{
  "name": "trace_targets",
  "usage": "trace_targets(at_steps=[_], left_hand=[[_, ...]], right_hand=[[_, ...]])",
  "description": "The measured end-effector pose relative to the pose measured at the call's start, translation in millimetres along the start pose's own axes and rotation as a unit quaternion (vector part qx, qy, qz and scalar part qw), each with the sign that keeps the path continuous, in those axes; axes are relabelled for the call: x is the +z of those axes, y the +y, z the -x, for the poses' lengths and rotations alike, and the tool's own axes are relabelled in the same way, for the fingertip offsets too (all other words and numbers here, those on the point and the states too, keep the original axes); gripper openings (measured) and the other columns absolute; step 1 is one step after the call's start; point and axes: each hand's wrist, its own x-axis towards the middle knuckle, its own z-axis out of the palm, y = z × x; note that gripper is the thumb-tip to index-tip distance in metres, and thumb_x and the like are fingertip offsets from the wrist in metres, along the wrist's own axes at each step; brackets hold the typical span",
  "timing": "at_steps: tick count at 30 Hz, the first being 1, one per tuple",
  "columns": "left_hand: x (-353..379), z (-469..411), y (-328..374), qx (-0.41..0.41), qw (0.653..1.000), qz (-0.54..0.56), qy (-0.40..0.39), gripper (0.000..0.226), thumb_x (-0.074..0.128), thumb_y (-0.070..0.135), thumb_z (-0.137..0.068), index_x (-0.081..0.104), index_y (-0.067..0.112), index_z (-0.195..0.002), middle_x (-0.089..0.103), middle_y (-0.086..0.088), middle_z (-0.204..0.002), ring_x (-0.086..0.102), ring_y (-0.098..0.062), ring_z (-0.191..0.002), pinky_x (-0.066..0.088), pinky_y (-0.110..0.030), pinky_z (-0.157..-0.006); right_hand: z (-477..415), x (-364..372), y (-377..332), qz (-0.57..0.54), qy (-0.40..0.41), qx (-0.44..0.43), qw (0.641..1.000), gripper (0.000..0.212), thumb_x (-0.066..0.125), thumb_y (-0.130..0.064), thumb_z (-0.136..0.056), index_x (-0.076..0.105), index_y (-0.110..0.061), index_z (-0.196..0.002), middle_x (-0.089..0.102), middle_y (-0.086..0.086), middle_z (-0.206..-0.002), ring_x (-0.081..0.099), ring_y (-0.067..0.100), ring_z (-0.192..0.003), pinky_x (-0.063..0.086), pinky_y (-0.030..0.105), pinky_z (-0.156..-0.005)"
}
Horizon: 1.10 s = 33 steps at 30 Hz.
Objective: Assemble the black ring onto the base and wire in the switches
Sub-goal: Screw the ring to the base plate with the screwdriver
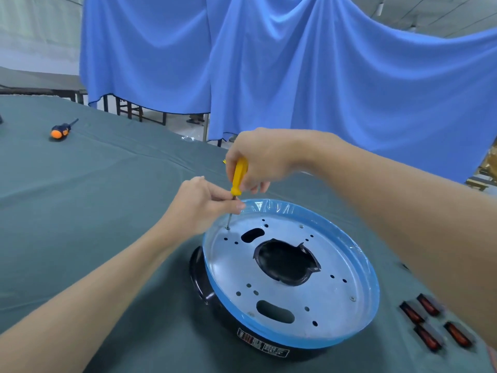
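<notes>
Head view of a bench-top assembly. The work surface is a table (88,189) covered with a grey-green cloth, creased in long shallow folds. Behind it hangs a blue curtain (295,76) in loose drapes. Under its hem, dark table and chair legs (134,110) stand on a pale floor, and a white wall and ceiling show at the upper corners.

The base (336,300), a round perforated metal pan with blue protective film around its rim, lies near the table's front edge, right of centre. It sits on top of the black ring (198,275), whose glossy edge shows below the pan at left and front. A printed label (262,345) is on the ring's near side. The pan floor has a large central opening, two oblong slots and many small holes. Screw heads (352,298) sit near its edge.

The right hand (258,157) is clenched around the handle of a yellow-handled screwdriver (239,175), held nearly upright. The left hand (199,205) pinches the metal shaft just below the handle. The tip rests on a screw (227,227) at the far left of the pan floor.

Four red rocker switches (429,305) lie loose on the cloth, to the right of the base and apart from it. An orange-and-black screwdriver (63,129) lies well away at far left.
</notes>
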Motion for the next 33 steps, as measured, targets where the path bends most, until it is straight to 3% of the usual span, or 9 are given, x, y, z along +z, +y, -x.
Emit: trace_targets(at_steps=[3, 7, 11, 16, 18, 22, 26, 28, 33], left_hand=[[1.5, 2.4, -1.5, 0.025, 0.999, 0.007, -0.027, 0.023, 0.071, 0.022, -0.089, 0.074, 0.041, -0.076, 0.073, 0.026, -0.078, 0.068, 0.001, -0.091, 0.005, -0.025, -0.115], [4.3, -1.9, 0.4, 0.022, 0.999, -0.016, -0.038, 0.016, 0.066, 0.025, -0.093, 0.078, 0.029, -0.083, 0.077, -0.006, -0.078, 0.069, -0.014, -0.088, 0.0, -0.022, -0.118], [9.5, -1.6, -7.8, 0.023, 0.998, -0.008, -0.053, 0.017, 0.066, 0.027, -0.092, 0.08, 0.021, -0.084, 0.042, 0.005, -0.038, 0.038, -0.017, -0.06, 0.009, -0.021, -0.117], [4.1, 1.2, -12.6, 0.001, 0.998, 0.02, -0.054, 0.022, 0.077, 0.03, -0.082, 0.078, 0.01, -0.073, 0.064, -0.025, -0.071, 0.035, -0.014, -0.073, 0.026, -0.022, -0.108], [3.7, 1.1, -13.2, -0.009, 0.998, 0.027, -0.059, 0.017, 0.077, 0.029, -0.082, 0.08, 0.014, -0.074, 0.066, -0.013, -0.065, 0.036, -0.012, -0.072, 0.033, -0.022, -0.098], [3.7, 2.6, -10.1, -0.004, 0.999, 0.031, -0.042, 0.011, 0.076, 0.021, -0.084, 0.081, 0.021, -0.075, 0.056, 0.021, -0.045, 0.044, 0.006, -0.05, 0.034, 0.001, -0.08], [4.3, 2.1, -15.0, 0.007, 0.998, 0.042, -0.051, 0.018, 0.076, 0.032, -0.084, 0.078, 0.028, -0.067, 0.05, 0.004, -0.045, 0.033, -0.007, -0.054, 0.036, -0.025, -0.065], [4.4, 2.1, -18.0, -0.001, 0.997, 0.047, -0.058, 0.018, 0.072, 0.044, -0.081, 0.077, 0.029, -0.072, 0.062, -0.019, -0.064, 0.041, -0.014, -0.064, 0.036, -0.031, -0.068], [3.2, 2.4, -19.9, -0.002, 0.996, 0.033, -0.081, 0.031, 0.065, 0.035, -0.09, 0.077, 0.009, -0.078, 0.073, 0.0, -0.066, 0.053, -0.017, -0.078, 0.049, -0.051, -0.091]], right_hand=[[-3.2, 6.1, 6.1, 0.024, 0.006, -0.018, 1.0, 0.009, 0.068, -0.022, -0.084, 0.068, -0.013, -0.081, 0.07, -0.005, -0.056, 0.064, 0.003, -0.049, 0.047, 0.015, -0.052], [-3.9, 9.9, 15.0, -0.023, -0.018, 0.024, 0.999, 0.027, 0.067, -0.033, -0.086, 0.07, -0.01, -0.073, 0.069, -0.002, -0.054, 0.059, 0.008, -0.044, 0.046, 0.013, -0.048], [-6.3, 10.3, 15.1, -0.106, -0.036, 0.084, 0.99, 0.031, 0.067, -0.032, -0.089, 0.063, -0.006, -0.072, 0.066, 0.005, -0.05, 0.056, 0.016, -0.043, 0.046, 0.018, -0.043], [-5.3, 6.0, -1.5, -0.056, -0.065, 0.112, 0.99, 0.037, 0.061, -0.038, -0.092, 0.06, -0.006, -0.073, 0.068, 0.005, -0.053, 0.053, 0.022, -0.049, 0.046, 0.022, -0.048], [-2.2, 4.9, -6.9, 0.039, -0.062, 0.091, 0.993, 0.039, 0.061, -0.044, -0.09, 0.058, -0.009, -0.073, 0.069, 0.005, -0.055, 0.063, 0.022, -0.05, 0.05, 0.024, -0.054], [-0.3, -8.5, -5.3, 0.153, -0.005, -0.025, 0.988, 0.021, 0.071, -0.037, -0.083, 0.07, -0.018, -0.091, 0.068, -0.001, -0.065, 0.069, 0.018, -0.069, 0.045, 0.021, -0.051], [-9.9, -10.0, -1.7, 0.179, -0.027, -0.085, 0.98, 0.017, 0.066, -0.033, -0.087, 0.071, -0.02, -0.078, 0.062, -0.008, -0.058, 0.063, 0.015, -0.073, 0.046, 0.024, -0.058], [-14.5, -5.7, 0.7, 0.164, -0.013, -0.095, 0.982, 0.023, 0.064, -0.036, -0.088, 0.071, -0.015, -0.079, 0.06, -0.003, -0.064, 0.056, 0.017, -0.069, 0.046, 0.028, -0.06], [-20.5, -1.4, -2.6, 0.163, 0.016, -0.083, 0.983, 0.041, 0.058, -0.034, -0.091, 0.054, -0.006, -0.062, 0.038, 0.002, -0.051, 0.038, 0.018, -0.052, 0.031, 0.029, -0.047]])
